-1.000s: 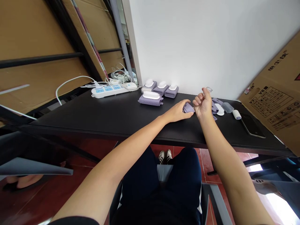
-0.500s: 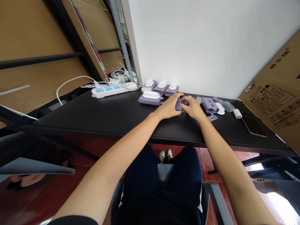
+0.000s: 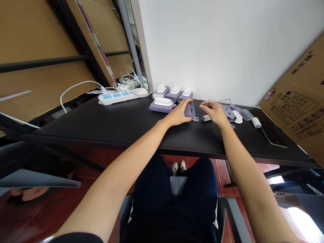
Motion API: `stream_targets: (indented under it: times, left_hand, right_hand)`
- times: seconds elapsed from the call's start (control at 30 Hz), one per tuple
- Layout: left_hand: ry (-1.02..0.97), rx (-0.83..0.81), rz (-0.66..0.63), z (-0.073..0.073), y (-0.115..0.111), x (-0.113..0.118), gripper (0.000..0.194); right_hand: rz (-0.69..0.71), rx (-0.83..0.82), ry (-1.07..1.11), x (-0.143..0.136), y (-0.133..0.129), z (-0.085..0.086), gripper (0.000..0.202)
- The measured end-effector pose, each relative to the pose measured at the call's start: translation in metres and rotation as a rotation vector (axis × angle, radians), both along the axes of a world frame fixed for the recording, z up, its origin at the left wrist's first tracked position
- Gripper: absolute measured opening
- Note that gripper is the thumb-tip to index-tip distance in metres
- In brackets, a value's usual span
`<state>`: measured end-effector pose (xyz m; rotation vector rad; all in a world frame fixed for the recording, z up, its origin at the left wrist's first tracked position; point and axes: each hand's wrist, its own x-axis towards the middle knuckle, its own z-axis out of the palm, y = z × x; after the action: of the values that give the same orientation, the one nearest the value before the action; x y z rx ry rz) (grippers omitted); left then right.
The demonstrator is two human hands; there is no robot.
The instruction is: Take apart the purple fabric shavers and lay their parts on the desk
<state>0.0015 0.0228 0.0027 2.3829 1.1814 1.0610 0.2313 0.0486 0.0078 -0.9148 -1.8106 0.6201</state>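
Note:
My left hand (image 3: 178,114) grips a purple sleeve-like case (image 3: 189,109), its hollow end facing right. A small flat purple piece (image 3: 195,119) lies by its lower edge. To the right, my right hand (image 3: 215,112) pinches a thin wire coil (image 3: 224,101), which stretches out behind the fingers to the right. Under that hand lies a white roller (image 3: 206,118), partly covered. Beside it are a purple case (image 3: 229,113) and a white oval part (image 3: 238,117).
Several purple cases with white tops (image 3: 162,102) stand at the back left, near a white power strip (image 3: 124,96). A clear part (image 3: 246,114), another white roller (image 3: 256,122), a phone (image 3: 272,134) and a cardboard box (image 3: 298,101) are at right.
My right hand has moved right, away from the purple case, with the wire coil in it. My left hand has shifted slightly left with the case. The white roller between them now shows.

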Motion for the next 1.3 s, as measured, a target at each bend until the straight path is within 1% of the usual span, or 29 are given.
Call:
stream_targets:
  times: [0.1,0.2,0.37,0.43,0.5,0.57,0.63,0.67,0.73,0.8,0.9,0.93,1.0,1.07,1.13,1.17,1.3]
  left_hand:
    - [-0.044,0.01,0.05,-0.002,0.004,-0.004,0.093]
    - [-0.042,-0.01,0.073,-0.005,0.008,-0.006,0.102]
    - [-0.01,-0.112,0.126,-0.006,0.007,-0.009,0.112]
    - [-0.014,-0.13,0.158,-0.004,0.004,-0.007,0.108]
    - [-0.062,-0.115,0.195,0.0,0.0,-0.006,0.098]
    - [-0.13,-0.093,0.214,0.003,-0.003,-0.005,0.083]
    - [-0.166,-0.091,0.195,0.005,-0.006,-0.005,0.069]
    - [-0.167,-0.099,0.185,0.005,-0.007,-0.006,0.068]
    - [-0.155,-0.126,0.171,0.006,-0.009,-0.007,0.076]
    - [-0.147,-0.189,0.158,0.006,-0.01,-0.007,0.083]
    - [-0.139,-0.325,0.055,0.008,-0.013,-0.005,0.082]
    - [-0.124,-0.355,0.011,0.008,-0.013,-0.004,0.079]
    - [-0.089,-0.361,-0.049,0.008,-0.014,-0.003,0.072]
    - [-0.062,-0.332,-0.054,0.008,-0.014,-0.002,0.068]
    - [-0.056,-0.312,-0.029,0.007,-0.013,-0.002,0.067]
    - [-0.058,-0.303,-0.02,0.006,-0.013,-0.002,0.066]
    - [-0.079,-0.274,-0.024,0.006,-0.014,-0.002,0.063]
  right_hand:
    - [-0.006,-0.077,0.007,0.003,-0.001,0.002,0.033]
    - [-0.035,-0.107,-0.004,0.004,-0.005,0.006,0.023]
    - [-0.175,-0.155,-0.19,0.006,-0.01,0.01,0.025]
    - [-0.224,-0.137,-0.246,0.006,-0.013,0.01,0.026]
    - [-0.257,-0.101,-0.278,0.005,-0.016,0.01,0.037]
    - [-0.263,-0.084,-0.304,0.006,-0.019,0.01,0.047]
    - [-0.214,-0.101,-0.327,0.008,-0.022,0.011,0.049]
    - [-0.174,-0.117,-0.343,0.009,-0.024,0.012,0.047]
    - [-0.102,-0.161,-0.398,0.012,-0.025,0.012,0.04]
    - [-0.063,-0.221,-0.46,0.013,-0.025,0.013,0.03]
    - [-0.047,-0.317,-0.504,0.01,-0.025,0.011,0.019]
    - [-0.044,-0.339,-0.498,0.009,-0.024,0.01,0.016]
    - [-0.034,-0.356,-0.447,0.005,-0.023,0.007,0.016]
    - [-0.027,-0.349,-0.362,0.003,-0.021,0.005,0.016]
    - [-0.043,-0.325,-0.297,0.005,-0.018,0.005,0.017]
    - [-0.072,-0.301,-0.281,0.007,-0.016,0.005,0.018]
    - [-0.256,-0.172,-0.242,0.022,-0.007,0.008,0.031]
